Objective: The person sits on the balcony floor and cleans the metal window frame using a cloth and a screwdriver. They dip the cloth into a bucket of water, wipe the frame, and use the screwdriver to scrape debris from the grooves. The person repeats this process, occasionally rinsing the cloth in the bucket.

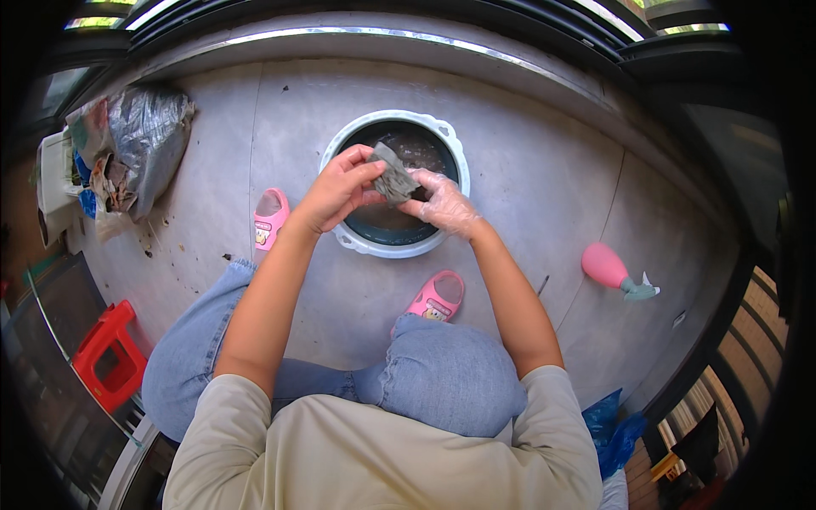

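Over a round basin [463, 174] with a pale rim, my bare left hand [342, 189] pinches a small grey-green piece [393, 176] with a creased surface. It looks like a folded cloth, though I cannot be sure of its kind. My right hand [445, 206], in a clear plastic glove, has its thumb and fingers closed at the piece's right edge. Dark, wet-looking contents [408, 144] fill the basin below; whether they are muddy water or soil is unclear. Both hands partly hide the basin's inside.
A pink spray bottle [605, 265] lies on the grey floor at right. A grey plastic bag [151, 136] with litter stands at far left, above a red plastic stool [108, 357]. My pink clogs [438, 295] are near the basin. A blue bag [614, 433] sits at lower right.
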A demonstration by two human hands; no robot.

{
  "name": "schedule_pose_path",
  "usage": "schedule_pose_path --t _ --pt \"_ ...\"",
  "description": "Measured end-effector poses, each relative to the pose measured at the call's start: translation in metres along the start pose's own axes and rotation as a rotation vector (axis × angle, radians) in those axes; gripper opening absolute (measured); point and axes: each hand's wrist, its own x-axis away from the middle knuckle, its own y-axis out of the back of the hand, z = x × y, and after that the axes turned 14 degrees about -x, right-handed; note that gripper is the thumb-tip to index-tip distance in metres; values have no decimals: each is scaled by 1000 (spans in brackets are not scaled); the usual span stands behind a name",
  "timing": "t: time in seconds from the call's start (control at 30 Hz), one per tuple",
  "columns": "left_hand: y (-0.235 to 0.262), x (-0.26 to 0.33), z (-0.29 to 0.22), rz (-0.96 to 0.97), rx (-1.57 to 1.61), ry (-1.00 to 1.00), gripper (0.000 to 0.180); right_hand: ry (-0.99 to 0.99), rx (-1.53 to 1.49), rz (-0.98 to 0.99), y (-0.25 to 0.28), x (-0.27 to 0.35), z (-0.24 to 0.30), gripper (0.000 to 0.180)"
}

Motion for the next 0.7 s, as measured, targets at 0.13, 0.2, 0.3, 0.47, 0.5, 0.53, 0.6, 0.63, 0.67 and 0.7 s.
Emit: schedule_pose_path --t 0.13,0.2,0.3,0.47,0.5,0.53,0.6,0.63,0.67,0.7 --pt "19 -23 45 -336 -299 42 19 -357 -495 -196 -7 -6 -5 29" --pt "27 -36 74 -372 -492 -19 31 -413 -225 -251 -15 -18 6 30" --pt "33 -58 99 -488 -650 39 33 -188 464 -306 -27 -34 -9 33" --pt "25 -72 103 -529 -736 224 32 -174 832 -121 -46 -43 -29 30" --pt "25 -66 100 -522 -713 109 35 -186 836 -94 -45 -47 -26 28" --pt "29 -66 108 -555 -566 91 34 -197 803 -103 -46 -46 -23 28" --pt "38 -71 125 -614 -270 45 34 -214 740 -125 -46 -48 -13 27" --pt "25 -71 114 -533 -99 100 33 -227 406 -327 -43 -46 -17 25" --pt "14 -72 102 -450 71 156 33 -225 327 -335 -38 -43 -21 25" --pt "9 -68 93 -382 238 213 33 -217 238 -329 -43 -38 -2 26"
